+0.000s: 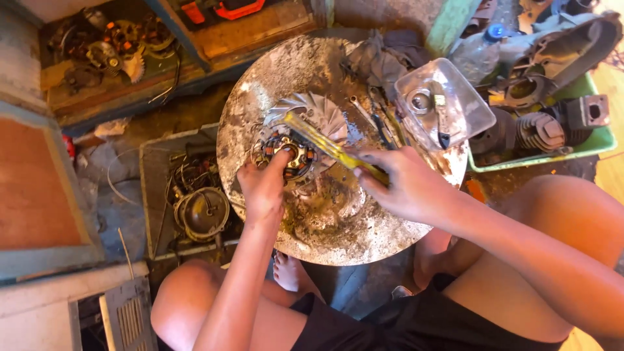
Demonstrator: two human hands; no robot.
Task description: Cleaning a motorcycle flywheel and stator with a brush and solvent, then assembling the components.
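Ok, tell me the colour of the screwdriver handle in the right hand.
Yellow, see-through; the screwdriver shows best in the head view, held by the right hand.

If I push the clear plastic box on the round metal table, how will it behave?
The clear plastic box looks thin-walled and holds only a few small parts, so it is probably light and would slide easily. It overhangs the edge of the round metal table, so a push outward could tip it off. Its contents would likely rattle and shift.

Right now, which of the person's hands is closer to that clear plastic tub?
The right hand, gripping the yellow-handled tool just below the clear plastic tub. The left hand is farther left, on the coil assembly.
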